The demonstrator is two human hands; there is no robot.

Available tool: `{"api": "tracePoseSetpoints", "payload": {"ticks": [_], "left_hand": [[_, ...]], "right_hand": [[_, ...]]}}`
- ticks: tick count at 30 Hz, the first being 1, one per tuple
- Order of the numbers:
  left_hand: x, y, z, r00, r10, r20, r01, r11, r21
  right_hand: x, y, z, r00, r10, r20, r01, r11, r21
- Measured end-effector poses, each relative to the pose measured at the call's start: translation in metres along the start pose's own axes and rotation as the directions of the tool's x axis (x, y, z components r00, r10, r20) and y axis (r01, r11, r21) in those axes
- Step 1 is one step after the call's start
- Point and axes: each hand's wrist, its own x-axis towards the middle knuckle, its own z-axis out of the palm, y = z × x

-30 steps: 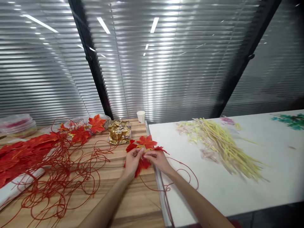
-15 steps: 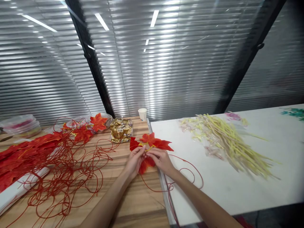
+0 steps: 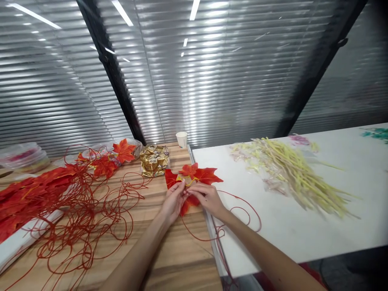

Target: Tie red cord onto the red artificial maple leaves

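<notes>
Several red artificial maple leaves (image 3: 207,175) fan out around my fingertips, over the seam between the two tabletops. My left hand (image 3: 174,203) is closed in a pinch on the leaves where their yellow stems meet. Just right of it, my right hand (image 3: 210,198) is also closed, its thumb and fingertips pinched close to the same stems. Exactly what lies between the right fingertips is too small to make out. A thin red cord (image 3: 257,213) loops from beneath the hands across the seam and over the white tabletop.
A big tangle of red cord (image 3: 81,230) lies left beside a pile of red leaves (image 3: 33,188). Behind are a gold foil package (image 3: 154,161), a paper cup (image 3: 182,140) and plastic tubs (image 3: 24,157). Yellow strands (image 3: 294,173) lie on the white table (image 3: 291,232).
The camera view has tilted and shifted slightly. Both hands stay pinched at the leaf stems, with the right hand's fingers a little shifted.
</notes>
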Motion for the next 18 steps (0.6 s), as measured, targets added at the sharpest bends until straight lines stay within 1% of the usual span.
{"api": "tracePoseSetpoints", "payload": {"ticks": [6, 9, 13, 18], "left_hand": [[0.0003, -0.0007, -0.001, 0.999, 0.009, 0.032, -0.011, 0.998, 0.057], [0.0016, -0.0018, -0.0024, 0.999, 0.017, 0.036, -0.02, 0.996, 0.082], [0.0027, -0.0023, -0.0033, 0.999, 0.024, 0.042, -0.027, 0.996, 0.083], [0.0018, -0.0011, -0.0019, 0.999, 0.01, 0.044, -0.013, 0.997, 0.082]], "right_hand": [[0.0004, -0.0005, 0.0011, 1.0, 0.012, -0.025, -0.012, 1.0, 0.024], [0.001, -0.0017, 0.0006, 1.0, 0.028, -0.015, -0.027, 0.999, 0.017], [0.0016, -0.002, 0.0001, 0.999, 0.037, 0.009, -0.037, 0.999, 0.027], [0.002, -0.0019, -0.0008, 0.999, 0.043, 0.005, -0.043, 0.998, 0.042]]}}
